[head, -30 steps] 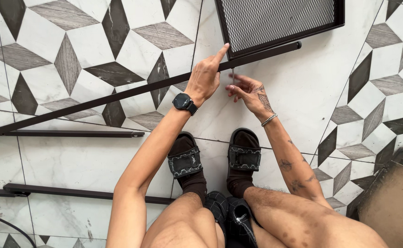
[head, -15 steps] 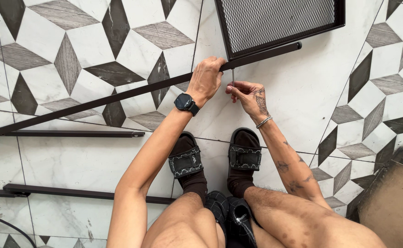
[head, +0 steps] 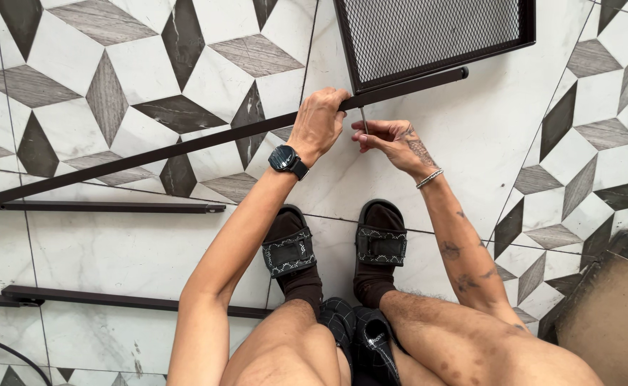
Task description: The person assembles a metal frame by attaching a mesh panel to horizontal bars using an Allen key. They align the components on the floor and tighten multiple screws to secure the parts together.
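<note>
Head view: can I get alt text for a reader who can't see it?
Seen from above, a squatting person's left hand grips a long dark metal bar while the right hand pinches a thin metal tool against it, below a black mesh panel on a patterned tile floor.

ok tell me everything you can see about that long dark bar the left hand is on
The long dark metal bar is thin, straight and brown-black. It lies slanted across the patterned tile floor, from the lower left edge up to a blunt end beside the mesh panel. The left hand grips it near that panel; the right hand holds a thin tool just under it.
</note>
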